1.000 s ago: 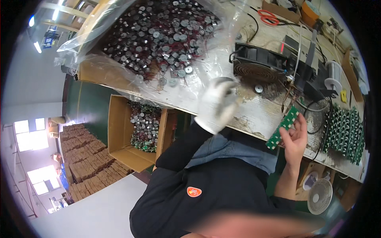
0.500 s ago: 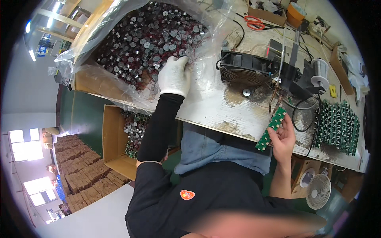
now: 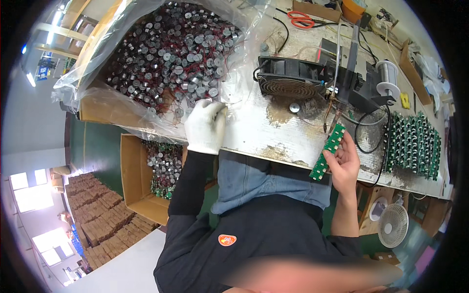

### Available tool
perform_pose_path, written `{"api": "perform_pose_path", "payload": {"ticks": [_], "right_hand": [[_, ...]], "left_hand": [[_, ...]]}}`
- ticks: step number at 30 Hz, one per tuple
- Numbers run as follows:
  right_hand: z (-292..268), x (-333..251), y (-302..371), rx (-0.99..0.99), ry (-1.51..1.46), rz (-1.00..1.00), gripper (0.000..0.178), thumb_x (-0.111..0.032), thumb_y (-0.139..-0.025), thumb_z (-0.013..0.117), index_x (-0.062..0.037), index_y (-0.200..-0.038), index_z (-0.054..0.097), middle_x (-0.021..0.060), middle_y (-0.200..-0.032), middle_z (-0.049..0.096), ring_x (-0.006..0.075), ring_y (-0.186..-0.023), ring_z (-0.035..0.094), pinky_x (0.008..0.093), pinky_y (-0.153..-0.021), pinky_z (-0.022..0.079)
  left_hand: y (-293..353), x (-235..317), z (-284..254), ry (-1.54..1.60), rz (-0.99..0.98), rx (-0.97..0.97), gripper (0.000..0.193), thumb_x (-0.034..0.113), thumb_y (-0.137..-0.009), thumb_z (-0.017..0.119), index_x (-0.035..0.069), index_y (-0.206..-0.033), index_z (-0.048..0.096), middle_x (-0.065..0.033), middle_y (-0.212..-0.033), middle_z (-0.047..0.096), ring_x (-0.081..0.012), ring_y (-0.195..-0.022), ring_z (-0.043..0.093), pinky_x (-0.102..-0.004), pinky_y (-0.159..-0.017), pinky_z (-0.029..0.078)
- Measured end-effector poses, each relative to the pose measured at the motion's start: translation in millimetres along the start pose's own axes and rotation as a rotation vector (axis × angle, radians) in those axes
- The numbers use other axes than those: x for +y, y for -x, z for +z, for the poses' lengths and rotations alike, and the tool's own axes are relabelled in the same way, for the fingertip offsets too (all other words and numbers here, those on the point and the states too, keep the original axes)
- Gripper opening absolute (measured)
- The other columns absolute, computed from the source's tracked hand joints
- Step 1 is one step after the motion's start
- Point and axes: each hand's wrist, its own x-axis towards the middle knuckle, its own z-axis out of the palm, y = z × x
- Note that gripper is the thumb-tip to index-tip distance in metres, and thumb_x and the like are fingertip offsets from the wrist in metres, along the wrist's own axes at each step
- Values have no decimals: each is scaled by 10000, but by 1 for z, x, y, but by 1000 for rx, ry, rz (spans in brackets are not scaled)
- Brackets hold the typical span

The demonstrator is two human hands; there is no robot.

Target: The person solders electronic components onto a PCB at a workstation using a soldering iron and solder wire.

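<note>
My left hand [image 3: 206, 128], in a white glove, is at the near edge of the plastic-lined box of small round metal motors [image 3: 181, 58] with red wires. Its fingers are curled together; what they hold, if anything, is hidden. Bare, my right hand [image 3: 345, 160] grips a narrow green circuit board strip [image 3: 328, 151] between thumb and fingers, tilted over the table's front edge. The strip's far end is close below the tip of a soldering fixture [image 3: 337, 115]. A single metal motor [image 3: 294, 108] lies on the table between my hands, in front of a black fan [image 3: 288, 78].
Rows of green circuit boards [image 3: 413, 146] stand on the right of the table. Behind are a solder wire spool [image 3: 387, 75], red-handled scissors [image 3: 300, 19] and an orange container [image 3: 352, 10]. Below the table, a cardboard box [image 3: 134, 171] holds more parts; a white fan [image 3: 393, 225] stands lower right.
My left hand has drawn back from the heap of motors toward the table's front edge. The right hand keeps the strip in nearly the same place. The whole view has shifted slightly.
</note>
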Motion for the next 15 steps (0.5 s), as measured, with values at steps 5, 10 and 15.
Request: {"api": "perform_pose_path", "payload": {"ticks": [5,10,15], "right_hand": [[1,-1,-1,-6,0,13,644,112,-832,613,88,-1398,306,139,-1255,535,72,-839,573,176,-632,443],[0,1,0,-7,-11,-1,641,115,-834,610,94,-1396,302,147,-1256,533,79,-861,577,177,-644,448],[2,-2,0,13,-14,3,651,116,-832,610,99,-1400,292,153,-1246,541,79,-864,575,174,-646,444]], "left_hand": [[29,11,1,114,66,-18,111,38,-757,715,33,-866,694,-98,-823,635,-233,-697,631,-296,-626,488],[40,25,-4,151,85,-101,264,42,-746,721,38,-1003,663,-90,-853,625,-199,-649,603,-284,-600,478],[40,14,-29,65,-81,46,320,33,-686,727,55,-980,603,-101,-899,606,-249,-731,603,-331,-663,498]]}}
